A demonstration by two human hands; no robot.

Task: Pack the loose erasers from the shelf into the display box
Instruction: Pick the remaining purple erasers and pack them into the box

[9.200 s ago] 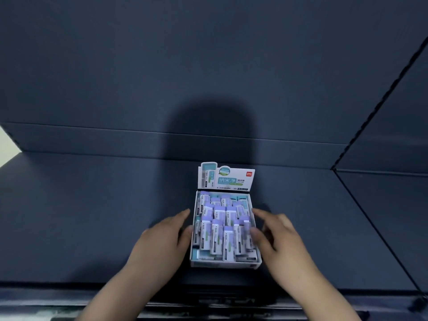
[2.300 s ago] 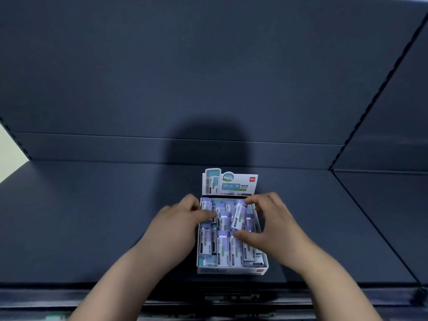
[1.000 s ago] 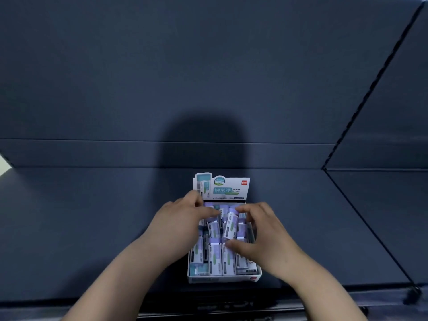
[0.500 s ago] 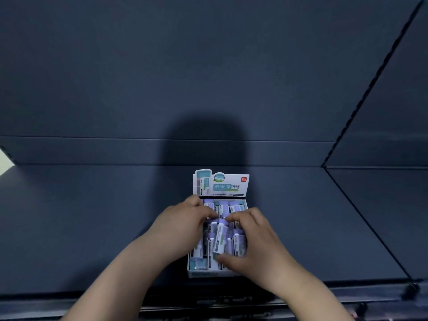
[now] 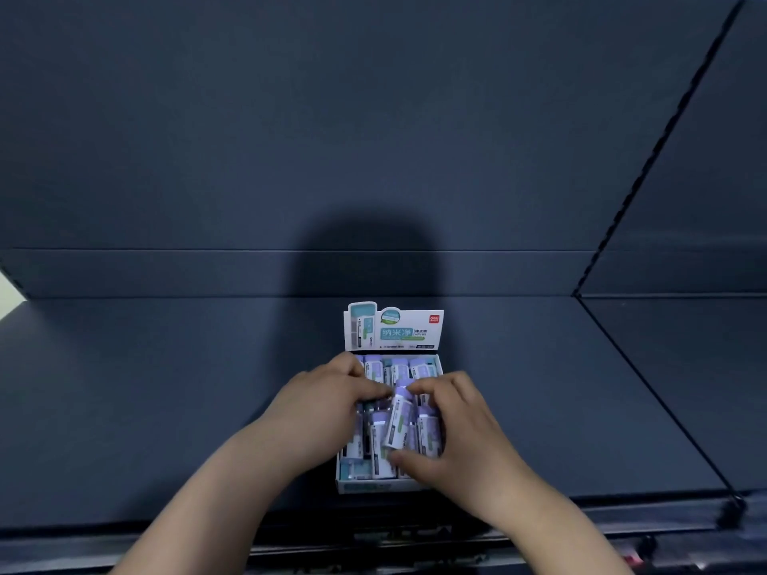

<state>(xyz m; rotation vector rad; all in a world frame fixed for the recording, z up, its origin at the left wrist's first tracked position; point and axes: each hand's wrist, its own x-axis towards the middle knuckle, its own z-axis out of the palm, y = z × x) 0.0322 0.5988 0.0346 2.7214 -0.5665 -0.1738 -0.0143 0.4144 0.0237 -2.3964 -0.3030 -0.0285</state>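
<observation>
- Right hand [image 5: 460,441] pinches one sleeved eraser [image 5: 400,423] end to end: thumb on the near end, forefinger curled over the far purple end.
- The eraser's long axis runs near-to-far, leaning slightly right. It sits raised above the packed erasers [image 5: 423,369], over the middle of the display box [image 5: 365,487], not seated.
- Left hand [image 5: 319,412] is over the box's left side, fingertips curled in just beside the eraser's far end. Cannot tell if it grips anything.
- Box sits on the dark shelf [image 5: 166,388], header card [image 5: 394,329] upright at the far side.
- Likely next: press the eraser straight down into a gap, which the hands hide. The right hand already holds it.
</observation>
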